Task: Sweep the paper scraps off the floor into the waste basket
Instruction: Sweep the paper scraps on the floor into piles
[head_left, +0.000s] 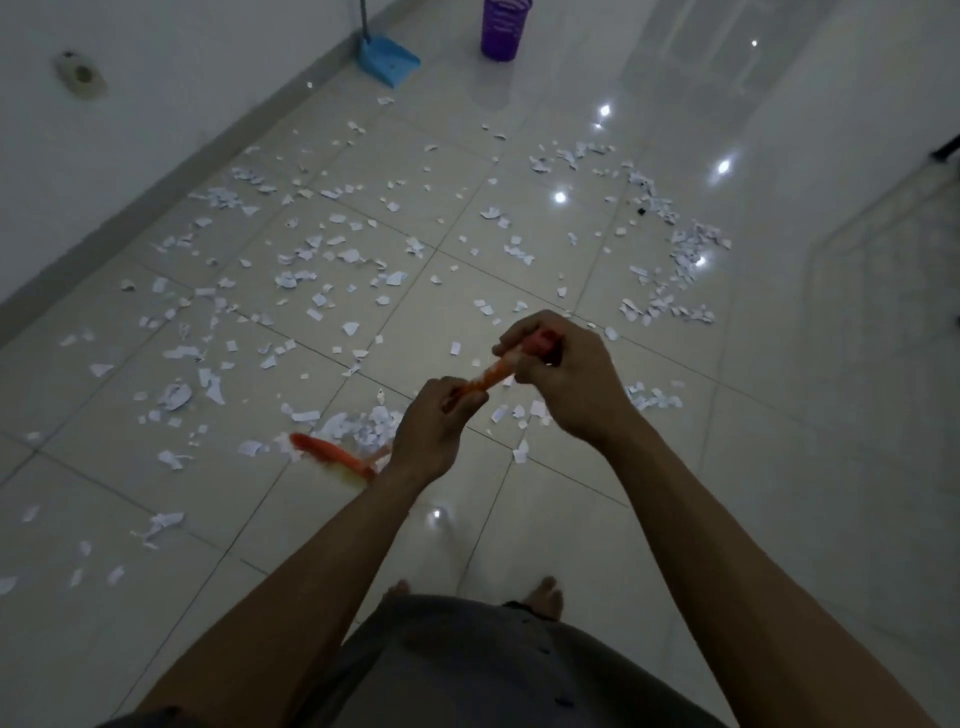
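White paper scraps lie scattered over the glossy tiled floor, thickest in the middle and at the right. Both my hands hold an orange broom by its handle. My right hand grips the handle's top end, and my left hand grips it lower down. The orange broom head rests on the floor to the lower left of my hands, beside a small heap of scraps. A purple waste basket stands at the far end of the floor.
A blue dustpan with an upright handle leans against the white wall at the far left. A wall socket sits on that wall. My bare feet stand on the tiles below my arms. A dark frame shows at the right edge.
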